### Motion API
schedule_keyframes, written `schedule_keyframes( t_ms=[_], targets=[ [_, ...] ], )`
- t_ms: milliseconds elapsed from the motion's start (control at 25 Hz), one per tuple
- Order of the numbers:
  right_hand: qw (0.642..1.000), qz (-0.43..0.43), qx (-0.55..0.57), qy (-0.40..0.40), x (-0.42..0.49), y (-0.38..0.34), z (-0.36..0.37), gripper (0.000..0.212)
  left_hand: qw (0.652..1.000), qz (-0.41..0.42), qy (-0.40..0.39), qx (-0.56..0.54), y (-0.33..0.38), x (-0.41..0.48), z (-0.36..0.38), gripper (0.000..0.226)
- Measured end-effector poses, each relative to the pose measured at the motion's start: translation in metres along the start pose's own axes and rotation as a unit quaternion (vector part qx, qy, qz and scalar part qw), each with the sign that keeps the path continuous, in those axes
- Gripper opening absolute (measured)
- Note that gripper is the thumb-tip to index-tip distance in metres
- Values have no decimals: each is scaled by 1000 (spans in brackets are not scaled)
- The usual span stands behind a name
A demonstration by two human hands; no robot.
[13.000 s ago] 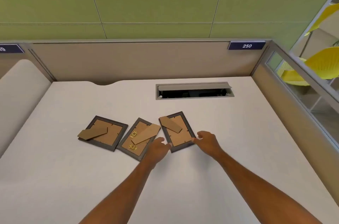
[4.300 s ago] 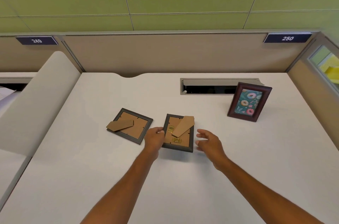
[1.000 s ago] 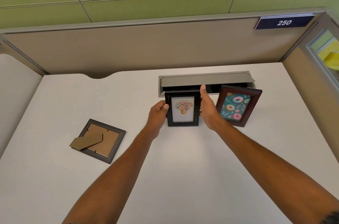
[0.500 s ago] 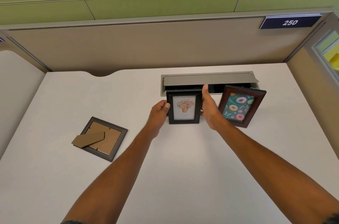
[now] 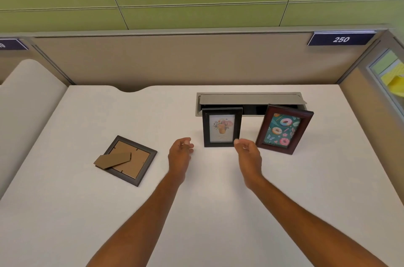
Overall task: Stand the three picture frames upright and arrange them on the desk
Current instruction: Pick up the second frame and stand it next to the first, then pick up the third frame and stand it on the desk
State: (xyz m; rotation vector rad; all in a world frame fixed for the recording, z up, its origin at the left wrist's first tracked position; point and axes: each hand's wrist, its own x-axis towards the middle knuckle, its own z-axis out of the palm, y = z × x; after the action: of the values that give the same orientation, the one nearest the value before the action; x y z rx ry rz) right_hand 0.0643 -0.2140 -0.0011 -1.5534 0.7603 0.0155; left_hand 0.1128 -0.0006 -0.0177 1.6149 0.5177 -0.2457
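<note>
- Black frame (image 5: 222, 127): upright on desk (image 5: 65, 212), flower-pot print facing camera; stand behind it hidden; small caption under the print too small to read.
- Placement: just beyond fingertips of both hands; lower right corner just beside right hand (image 5: 248, 156) fingertips, contact not clear; left hand (image 5: 180, 154) slightly apart from lower left corner.
- Fingers: both hands loosely curled, parted, gripping nothing.
- Brown frame (image 5: 284, 129): upright, tilted, doughnut print on teal; beyond and right of right-hand fingers, near black frame but apart; rear support hidden.
- Grey frame (image 5: 129, 160): face down, cardboard back and folded stand showing; picture side hidden; well left of left-hand fingers.
- Cable tray (image 5: 251, 100): open grey slot behind both upright frames, interior dark, partly covered by them.
- Label "250" (image 5: 341, 39): on partition, far right; second label at left edge cut off.
</note>
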Motion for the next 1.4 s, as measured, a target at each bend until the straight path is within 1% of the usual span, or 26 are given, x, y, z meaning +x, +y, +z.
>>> schedule_keyframes(
  t_ms=[120, 280, 400, 600, 720, 880, 1000, 1080, 1200, 1320, 1400],
  targets=[
    [999, 26, -30, -19, -18, 19, 6, 22, 1000, 3, 6, -8, -10, -19, -8, 25],
    [996, 24, -64, -48, -34, 25, 19, 20, 1000, 3, 11, -16, -19, -37, -27, 27],
    [996, 9, -63, -67, -42, 19, 34, 10, 999, -2, 29, -22, -22, -48, -48, 28],
    [992, -8, -70, -108, -56, 9, 68, 12, 996, -23, 69, -58, -25, -59, -91, 23],
    [988, -19, -71, -134, -63, 3, 92, 11, 992, -28, 107, -63, -29, -62, -118, 22],
    [979, -26, -96, -176, -66, 0, 132, 18, 983, -42, 165, -74, -38, -61, -153, 22],
    [965, -36, -138, -221, -65, -6, 162, 28, 972, -59, 212, -86, -45, -57, -171, 22],
    [953, -44, -170, -248, -61, -8, 181, 30, 963, -81, 238, -98, -50, -53, -179, 21],
    [932, -59, -219, -284, -55, -14, 206, 36, 954, -121, 249, -112, -52, -47, -185, 20],
    [910, -86, -272, -301, -50, -18, 227, 53, 949, -140, 259, -114, -50, -43, -186, 21],
    [897, -96, -302, -309, -46, -19, 240, 59, 945, -153, 261, -122, -50, -41, -185, 24]
  ],
)
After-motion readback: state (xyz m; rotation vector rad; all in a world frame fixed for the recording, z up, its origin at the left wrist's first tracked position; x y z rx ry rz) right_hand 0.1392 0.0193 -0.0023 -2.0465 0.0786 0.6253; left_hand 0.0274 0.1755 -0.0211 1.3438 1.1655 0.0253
